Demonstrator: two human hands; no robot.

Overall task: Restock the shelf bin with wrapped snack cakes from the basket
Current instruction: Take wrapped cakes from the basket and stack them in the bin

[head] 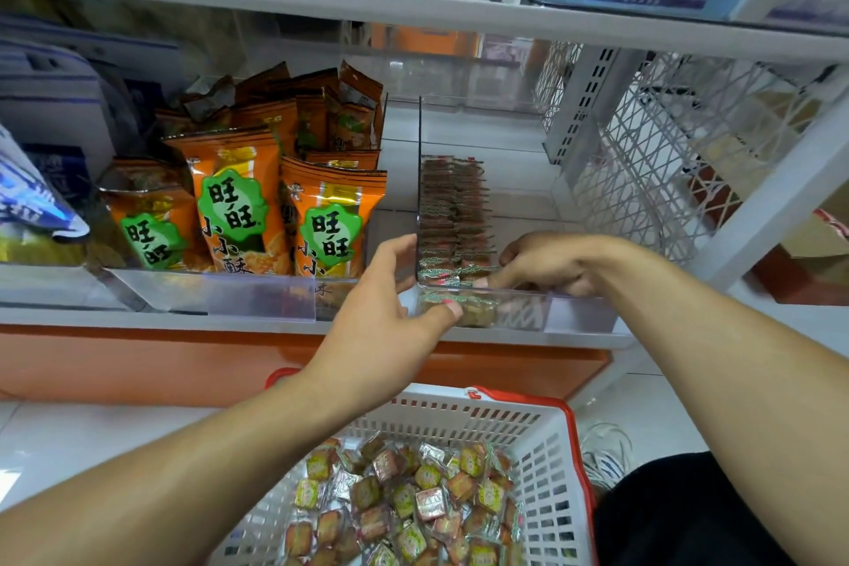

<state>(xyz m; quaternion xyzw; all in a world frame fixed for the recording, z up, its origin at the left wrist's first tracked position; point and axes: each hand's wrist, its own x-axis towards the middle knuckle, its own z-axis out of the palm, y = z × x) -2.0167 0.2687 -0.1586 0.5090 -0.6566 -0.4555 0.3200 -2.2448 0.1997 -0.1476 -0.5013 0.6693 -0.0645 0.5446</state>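
A clear shelf bin [579, 308] stands on the middle shelf with a row of wrapped snack cakes [452, 207] standing on edge along its left side. My left hand [390, 303] grips the bin's front left corner, thumb on the front wall and fingers on the side wall. My right hand [551, 264] reaches inside the bin at the front, its fingers closed on the nearest cakes of the row. Below, a white basket with a red rim [569, 450] holds several loose wrapped cakes [413, 501].
A neighbouring clear bin to the left is full of orange snack bags [239, 202]. The upper shelf edge [413, 9] hangs close above. A white mesh side panel [643, 161] closes the shelf on the right. The right half of the bin floor is bare.
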